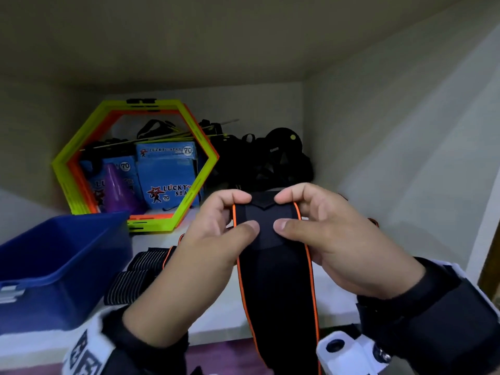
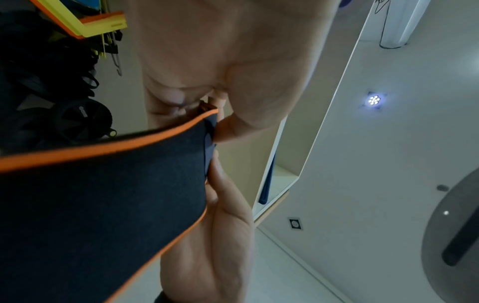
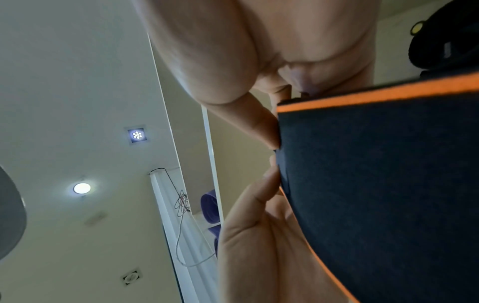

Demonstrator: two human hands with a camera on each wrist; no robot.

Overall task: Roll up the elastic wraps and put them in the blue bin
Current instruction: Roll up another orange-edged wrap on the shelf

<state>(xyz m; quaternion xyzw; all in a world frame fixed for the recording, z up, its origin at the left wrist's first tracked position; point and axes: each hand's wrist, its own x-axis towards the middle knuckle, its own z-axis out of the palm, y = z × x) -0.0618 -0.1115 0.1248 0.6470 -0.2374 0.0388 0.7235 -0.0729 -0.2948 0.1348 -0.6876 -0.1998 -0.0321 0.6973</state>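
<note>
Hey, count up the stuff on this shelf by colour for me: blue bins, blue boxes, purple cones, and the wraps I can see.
Blue bin: 1
Blue Lucky Star boxes: 2 clearly seen; a third may be hidden
Purple cone: 1
Black wrap with orange edging, pinched by the left hand and right hand: 1
Striped black wraps on the shelf: 2
Total: 7

One orange-edged black wrap (image 1: 276, 266), two striped wraps (image 1: 132, 280), one blue bin (image 1: 62, 255), three blue boxes (image 1: 165, 180), one purple cone (image 1: 115, 188).
</note>
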